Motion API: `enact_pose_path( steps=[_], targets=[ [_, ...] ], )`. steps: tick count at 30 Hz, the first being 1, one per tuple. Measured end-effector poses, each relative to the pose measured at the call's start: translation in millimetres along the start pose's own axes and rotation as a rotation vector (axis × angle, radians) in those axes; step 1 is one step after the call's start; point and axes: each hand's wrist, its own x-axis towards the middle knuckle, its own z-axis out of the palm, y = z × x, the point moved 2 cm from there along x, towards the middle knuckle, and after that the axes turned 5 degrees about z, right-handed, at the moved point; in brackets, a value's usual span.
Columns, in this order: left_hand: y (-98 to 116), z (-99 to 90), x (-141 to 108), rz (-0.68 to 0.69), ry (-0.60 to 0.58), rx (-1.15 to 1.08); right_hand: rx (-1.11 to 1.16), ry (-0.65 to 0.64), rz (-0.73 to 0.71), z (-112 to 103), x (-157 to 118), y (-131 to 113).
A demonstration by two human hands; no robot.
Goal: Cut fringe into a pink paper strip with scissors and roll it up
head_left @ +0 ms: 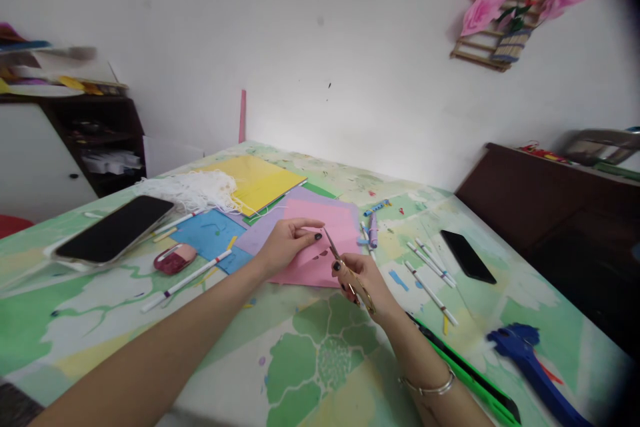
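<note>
My right hand (363,283) is wrapped round the gold handles of a pair of scissors (334,247), whose blades point up and away toward my left fingertips. Over the pink paper (300,270), my left hand (290,243) has its index finger stretched out and the thumb a little below it. Whatever may lie between those fingers is too small to make out. The pink paper rests on a lilac sheet (260,230), with a blue sheet (203,233) to the left and a yellow one (265,180) behind.
Left on the patterned table (225,373) lie a phone (117,230), white string (200,190), a maroon eraser-like item (175,259) and a white stick (187,281). Right are several sticks (431,293), a dark phone (467,257), a green-edged tool (465,373) and a blue tool (535,367).
</note>
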Motion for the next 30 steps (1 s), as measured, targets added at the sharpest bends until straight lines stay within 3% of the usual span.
enact_pose_path(
  steps=[30],
  targets=[
    [-4.4,-3.1,0.9,0.011,0.006,-0.031,-0.019,0.030,0.033,-1.7,2.5,2.2]
  ],
)
